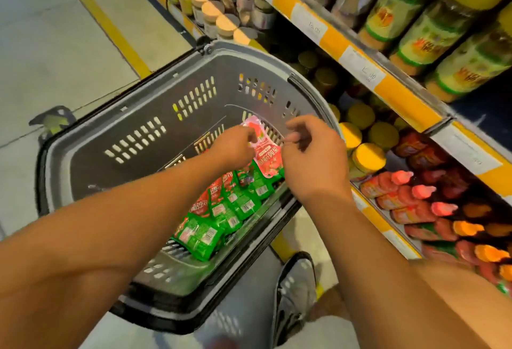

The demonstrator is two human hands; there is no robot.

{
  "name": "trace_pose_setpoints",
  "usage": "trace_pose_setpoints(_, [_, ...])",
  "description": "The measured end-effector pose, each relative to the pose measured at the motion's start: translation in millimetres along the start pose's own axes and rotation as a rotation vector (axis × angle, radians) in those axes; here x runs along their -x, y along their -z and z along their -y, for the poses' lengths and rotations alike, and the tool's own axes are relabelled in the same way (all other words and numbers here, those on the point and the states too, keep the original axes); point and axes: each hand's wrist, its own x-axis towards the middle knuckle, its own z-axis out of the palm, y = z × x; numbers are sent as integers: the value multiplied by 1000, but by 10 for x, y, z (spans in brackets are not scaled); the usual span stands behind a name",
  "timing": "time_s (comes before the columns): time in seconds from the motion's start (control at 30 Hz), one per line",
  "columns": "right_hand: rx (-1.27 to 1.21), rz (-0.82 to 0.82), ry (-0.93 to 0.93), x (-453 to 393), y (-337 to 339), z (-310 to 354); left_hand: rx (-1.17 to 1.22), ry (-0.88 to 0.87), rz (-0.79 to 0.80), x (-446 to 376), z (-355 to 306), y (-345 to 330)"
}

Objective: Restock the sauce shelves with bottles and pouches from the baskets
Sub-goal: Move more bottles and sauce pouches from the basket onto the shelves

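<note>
Head view: red pouch point(263, 149) pinched between both hands point(235, 145) over basket point(133, 116).

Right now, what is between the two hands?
In the head view, a red sauce pouch lies between the left hand and right hand, over the grey basket.

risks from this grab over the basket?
1. The left hand pinches the red pouch only by an edge while the right hand looks curled beside it without a clear hold, so the pouch could slip back into the grey basket.
2. The green pouches lie loosely overlapped beneath, so one might snag and lift along.
</note>
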Motion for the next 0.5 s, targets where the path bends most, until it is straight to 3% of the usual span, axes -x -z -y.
trace_pose_setpoints(0.23, [-161,-147,-30,-262,96,-300,-467,-259,270,-683,-200,-392])
trace_pose_setpoints(0.33, [-184,-159,37,-258,146,-407,-776,-229,439,-715,-297,-438])
trace_pose_setpoints(0.5, [-194,-171,76,-224,193,-444,-920,-222,342,-681,-286,-520])
